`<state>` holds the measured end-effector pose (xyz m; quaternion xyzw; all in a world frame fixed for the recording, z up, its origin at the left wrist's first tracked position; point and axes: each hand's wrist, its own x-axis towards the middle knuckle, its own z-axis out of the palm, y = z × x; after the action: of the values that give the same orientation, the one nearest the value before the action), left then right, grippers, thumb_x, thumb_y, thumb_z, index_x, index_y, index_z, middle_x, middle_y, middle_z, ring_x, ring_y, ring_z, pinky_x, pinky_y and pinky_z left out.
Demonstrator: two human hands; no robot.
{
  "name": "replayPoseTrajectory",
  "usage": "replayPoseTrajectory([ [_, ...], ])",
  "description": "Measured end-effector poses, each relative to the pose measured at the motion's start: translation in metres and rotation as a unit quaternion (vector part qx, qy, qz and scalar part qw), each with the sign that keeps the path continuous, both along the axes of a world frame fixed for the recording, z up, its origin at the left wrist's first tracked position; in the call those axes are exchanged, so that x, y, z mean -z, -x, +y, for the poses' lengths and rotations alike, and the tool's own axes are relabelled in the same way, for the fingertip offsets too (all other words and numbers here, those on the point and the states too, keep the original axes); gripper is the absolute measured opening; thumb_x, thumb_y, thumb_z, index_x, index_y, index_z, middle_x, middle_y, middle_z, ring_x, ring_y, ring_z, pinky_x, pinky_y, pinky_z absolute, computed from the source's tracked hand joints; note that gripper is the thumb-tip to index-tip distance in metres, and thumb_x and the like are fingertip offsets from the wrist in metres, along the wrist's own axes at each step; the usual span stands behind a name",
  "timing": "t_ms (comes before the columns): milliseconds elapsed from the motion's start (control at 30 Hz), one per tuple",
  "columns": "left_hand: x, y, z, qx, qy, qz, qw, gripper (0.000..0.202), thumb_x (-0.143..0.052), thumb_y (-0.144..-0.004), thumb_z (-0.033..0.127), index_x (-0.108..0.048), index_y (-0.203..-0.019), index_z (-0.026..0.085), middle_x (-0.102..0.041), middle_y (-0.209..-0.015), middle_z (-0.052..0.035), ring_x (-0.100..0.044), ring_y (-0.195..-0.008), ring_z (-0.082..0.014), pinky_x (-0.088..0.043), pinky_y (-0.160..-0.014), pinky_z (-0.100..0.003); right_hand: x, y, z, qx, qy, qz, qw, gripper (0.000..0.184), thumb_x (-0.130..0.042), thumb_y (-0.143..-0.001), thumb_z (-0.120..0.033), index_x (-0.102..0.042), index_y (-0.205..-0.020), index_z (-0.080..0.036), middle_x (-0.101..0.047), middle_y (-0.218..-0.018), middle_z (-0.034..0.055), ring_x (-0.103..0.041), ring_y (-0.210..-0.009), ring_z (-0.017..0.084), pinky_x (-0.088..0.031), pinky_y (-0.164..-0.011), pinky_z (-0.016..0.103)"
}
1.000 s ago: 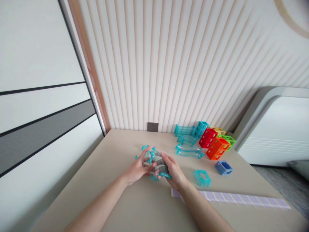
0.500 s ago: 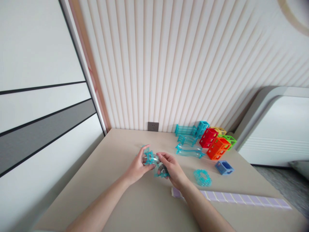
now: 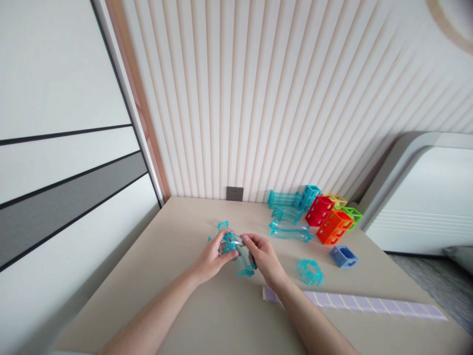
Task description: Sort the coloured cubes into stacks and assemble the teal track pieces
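Over the middle of the table, my left hand (image 3: 212, 255) is closed around a clear curved tube (image 3: 222, 245) with teal ends. A second clear curved tube (image 3: 242, 257) is gripped by my right hand (image 3: 264, 256), its free teal end pointing down toward me. The two tubes meet at their teal square rims (image 3: 229, 241) between my hands. Whether they are locked together I cannot tell. One teal end (image 3: 222, 225) sticks out beyond my left fingers. My fingers cover part of both tubes.
Several clear teal tubes (image 3: 290, 231) lie at the back right. Near them stand red (image 3: 319, 210) and orange (image 3: 334, 227) block towers and a teal one (image 3: 309, 197). A blue square frame (image 3: 343, 256), teal ring stack (image 3: 310, 272) and purple strip (image 3: 362, 301) lie right.
The tube in my right hand has turned, so its teal end shows lower. My left fingers have closed down over the other tube, whose far teal end now shows more.
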<state>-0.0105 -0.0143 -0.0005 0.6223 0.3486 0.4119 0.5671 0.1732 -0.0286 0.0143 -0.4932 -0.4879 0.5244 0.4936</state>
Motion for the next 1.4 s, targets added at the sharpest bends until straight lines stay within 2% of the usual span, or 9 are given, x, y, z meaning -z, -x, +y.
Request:
replayPoseTrajectory([
  [100,0.000,-0.002,0.001,-0.018,-0.028,0.006,0.999,0.053,-0.073,-0.084,0.044,-0.050,-0.127,0.023,-0.069,-0.115,-0.0075,-0.069,-0.101,-0.0223,-0.056,-0.091,-0.035,-0.001,0.000,0.001,0.016,-0.035,-0.021,0.999,0.057,-0.066,-0.078,-0.067,-0.074,-0.097,-0.014,-0.067,-0.071,0.0019,-0.049,-0.049,0.009,-0.039,-0.045,0.022],
  [200,-0.001,-0.002,0.004,-0.074,-0.049,0.007,0.996,0.052,-0.071,-0.086,0.045,-0.048,-0.127,0.023,-0.069,-0.116,-0.0078,-0.069,-0.103,-0.0225,-0.055,-0.093,-0.036,0.000,0.000,0.001,0.043,-0.083,-0.042,0.995,0.056,-0.066,-0.079,-0.065,-0.071,-0.103,-0.015,-0.071,-0.083,0.0063,-0.061,-0.065,0.015,-0.051,-0.057,0.026],
  [333,0.000,0.000,0.009,-0.186,-0.074,-0.011,0.980,0.052,-0.071,-0.085,0.046,-0.048,-0.125,0.023,-0.066,-0.121,-0.0084,-0.067,-0.108,-0.0227,-0.052,-0.097,-0.036,0.007,-0.001,-0.003,0.038,-0.094,-0.098,0.990,0.066,-0.069,-0.080,-0.059,-0.056,-0.129,-0.016,-0.067,-0.099,0.0084,-0.066,-0.078,0.019,-0.055,-0.063,0.029],
  [400,0.002,-0.001,0.011,-0.214,-0.077,-0.029,0.973,0.052,-0.072,-0.084,0.047,-0.048,-0.123,0.024,-0.064,-0.122,-0.0084,-0.066,-0.110,-0.0229,-0.051,-0.099,-0.037,0.011,0.000,-0.005,0.026,-0.093,-0.126,0.987,0.076,-0.073,-0.078,-0.055,-0.046,-0.139,-0.018,-0.064,-0.107,0.0087,-0.068,-0.082,0.019,-0.056,-0.066,0.030],
  [500,0.002,-0.003,0.010,-0.206,-0.070,-0.051,0.975,0.052,-0.072,-0.084,0.046,-0.047,-0.123,0.024,-0.064,-0.119,-0.0075,-0.066,-0.109,-0.0224,-0.052,-0.098,-0.036,0.015,0.001,-0.007,0.028,-0.101,-0.162,0.981,0.082,-0.075,-0.077,-0.050,-0.039,-0.144,-0.021,-0.063,-0.105,0.0065,-0.068,-0.080,0.019,-0.056,-0.069,0.031],
  [700,-0.002,-0.005,0.007,-0.154,-0.046,-0.075,0.984,0.051,-0.071,-0.086,0.043,-0.043,-0.125,0.026,-0.064,-0.123,-0.0068,-0.065,-0.112,-0.0202,-0.050,-0.102,-0.036,0.012,0.002,-0.006,0.079,-0.124,-0.170,0.974,0.079,-0.072,-0.079,-0.044,-0.039,-0.146,-0.019,-0.066,-0.105,0.0073,-0.067,-0.078,0.019,-0.056,-0.072,0.034],
  [1100,0.004,-0.004,0.010,-0.187,-0.076,-0.023,0.979,0.050,-0.070,-0.086,0.043,-0.051,-0.127,0.022,-0.068,-0.118,-0.0084,-0.067,-0.108,-0.0218,-0.052,-0.098,-0.036,0.018,0.003,-0.006,0.091,-0.128,-0.143,0.977,0.081,-0.074,-0.078,-0.046,-0.038,-0.146,-0.021,-0.062,-0.109,0.0073,-0.066,-0.080,0.018,-0.058,-0.078,0.036],
  [1400,0.003,-0.004,0.011,-0.191,-0.056,-0.031,0.979,0.057,-0.074,-0.082,0.045,-0.052,-0.129,0.020,-0.071,-0.115,-0.0088,-0.069,-0.104,-0.0229,-0.054,-0.094,-0.036,0.010,0.001,-0.007,0.085,-0.145,-0.149,0.974,0.049,-0.064,-0.088,-0.050,-0.053,-0.124,-0.018,-0.070,-0.099,0.0090,-0.069,-0.091,0.023,-0.056,-0.083,0.036],
])
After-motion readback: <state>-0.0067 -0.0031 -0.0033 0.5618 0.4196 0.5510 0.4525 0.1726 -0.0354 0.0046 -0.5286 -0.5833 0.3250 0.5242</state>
